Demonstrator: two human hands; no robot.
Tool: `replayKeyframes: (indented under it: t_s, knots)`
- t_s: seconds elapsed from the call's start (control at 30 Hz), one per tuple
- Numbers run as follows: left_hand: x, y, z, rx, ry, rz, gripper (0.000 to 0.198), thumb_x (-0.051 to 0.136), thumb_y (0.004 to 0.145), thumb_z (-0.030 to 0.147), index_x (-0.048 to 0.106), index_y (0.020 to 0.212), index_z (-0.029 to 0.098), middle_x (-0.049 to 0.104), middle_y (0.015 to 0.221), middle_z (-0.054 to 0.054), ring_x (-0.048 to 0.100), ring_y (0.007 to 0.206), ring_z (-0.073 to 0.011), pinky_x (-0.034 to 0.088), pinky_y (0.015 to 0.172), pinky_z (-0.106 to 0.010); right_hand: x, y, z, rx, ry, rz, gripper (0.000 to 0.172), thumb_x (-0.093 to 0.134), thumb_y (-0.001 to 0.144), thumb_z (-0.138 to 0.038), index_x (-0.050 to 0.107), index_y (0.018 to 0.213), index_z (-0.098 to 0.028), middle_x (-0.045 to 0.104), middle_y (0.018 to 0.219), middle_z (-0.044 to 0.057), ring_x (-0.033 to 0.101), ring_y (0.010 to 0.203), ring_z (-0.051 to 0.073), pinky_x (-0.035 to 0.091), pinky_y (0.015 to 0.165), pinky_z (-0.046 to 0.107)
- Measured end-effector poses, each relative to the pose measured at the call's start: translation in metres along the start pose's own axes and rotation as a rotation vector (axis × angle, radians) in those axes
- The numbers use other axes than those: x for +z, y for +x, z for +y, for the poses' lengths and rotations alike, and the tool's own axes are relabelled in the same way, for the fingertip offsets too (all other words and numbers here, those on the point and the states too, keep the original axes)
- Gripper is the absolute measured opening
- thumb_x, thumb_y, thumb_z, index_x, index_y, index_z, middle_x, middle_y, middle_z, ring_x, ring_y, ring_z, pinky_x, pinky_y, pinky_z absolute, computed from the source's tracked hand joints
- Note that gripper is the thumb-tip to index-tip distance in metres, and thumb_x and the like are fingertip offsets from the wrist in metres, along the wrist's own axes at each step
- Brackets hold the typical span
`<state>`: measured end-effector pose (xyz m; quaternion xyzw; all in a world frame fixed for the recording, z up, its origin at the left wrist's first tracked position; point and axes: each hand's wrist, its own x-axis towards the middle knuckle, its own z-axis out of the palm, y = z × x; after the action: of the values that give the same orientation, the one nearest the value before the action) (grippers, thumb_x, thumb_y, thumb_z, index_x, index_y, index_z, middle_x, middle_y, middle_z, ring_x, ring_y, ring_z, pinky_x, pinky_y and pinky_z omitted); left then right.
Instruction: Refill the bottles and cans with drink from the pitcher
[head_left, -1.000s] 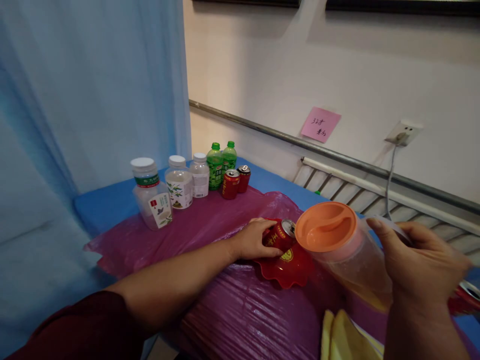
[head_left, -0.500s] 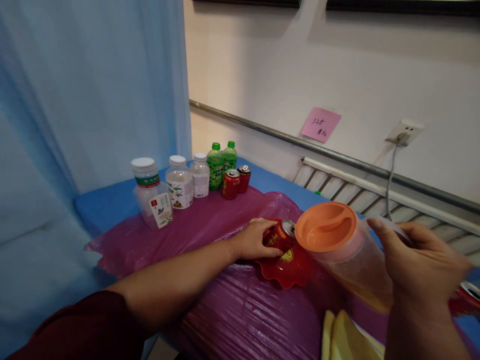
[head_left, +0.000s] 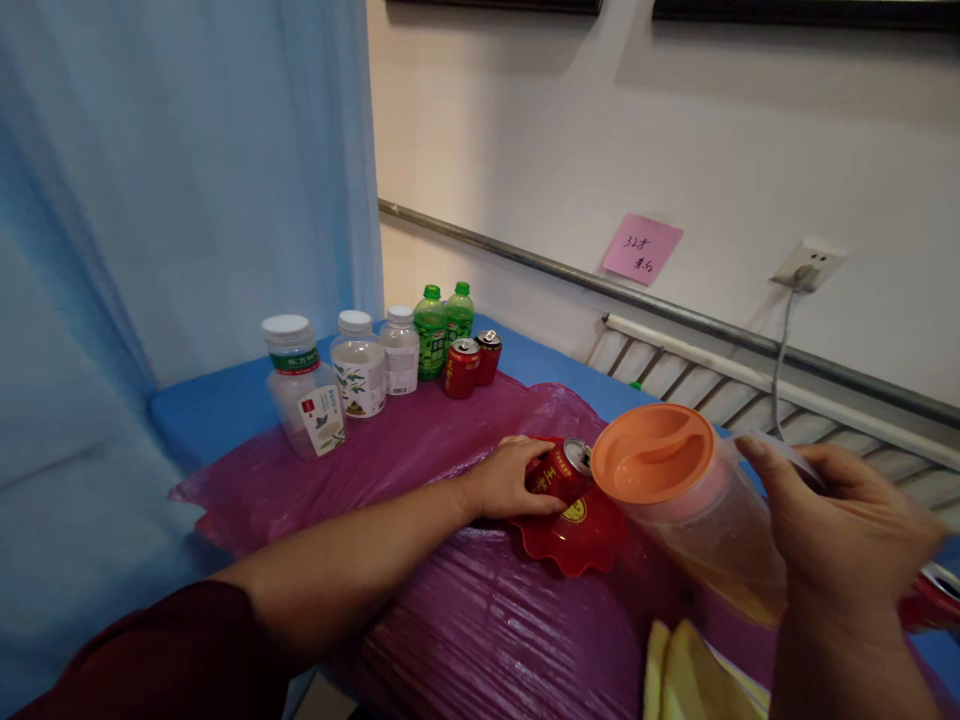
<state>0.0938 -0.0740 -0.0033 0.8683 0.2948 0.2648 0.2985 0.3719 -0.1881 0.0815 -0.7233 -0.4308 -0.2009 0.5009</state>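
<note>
My left hand (head_left: 512, 478) is wrapped round a red drink can (head_left: 561, 474), which leans to the right over a red scalloped dish (head_left: 574, 540). In my right hand (head_left: 840, 510) is the handle of a clear plastic pitcher (head_left: 720, 545) with an orange lid (head_left: 654, 455). The pitcher tilts left, so its lid comes close to the can's top. Yellowish-brown liquid lies along its lower side. Whether any liquid passes between lid and can, I cannot tell.
Purple plastic sheeting (head_left: 465, 600) covers much of the blue table (head_left: 225, 385). Clear bottles (head_left: 360, 375), green bottles (head_left: 431, 335) and red cans (head_left: 463, 368) stand at the back. A yellow cloth (head_left: 686, 675) lies in front, another can (head_left: 934, 597) at the right edge.
</note>
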Motion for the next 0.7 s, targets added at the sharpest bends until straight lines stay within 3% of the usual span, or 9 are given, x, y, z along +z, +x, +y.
replayKeyframes:
  t_s: [0.7]
  knots:
    - [0.0003, 0.0000, -0.0005, 0.010, -0.001, 0.007, 0.064, 0.082, 0.069, 0.054, 0.068, 0.125, 0.027, 0.075, 0.115, -0.005, 0.067, 0.106, -0.0310, 0.043, 0.101, -0.041, -0.0031, -0.0032, -0.0065, -0.036, 0.012, -0.007, 0.050, 0.069, 0.072, -0.069, 0.069, 0.065, -0.020, 0.053, 0.054, -0.003, 0.050, 0.054, 0.016, 0.033, 0.055, 0.029]
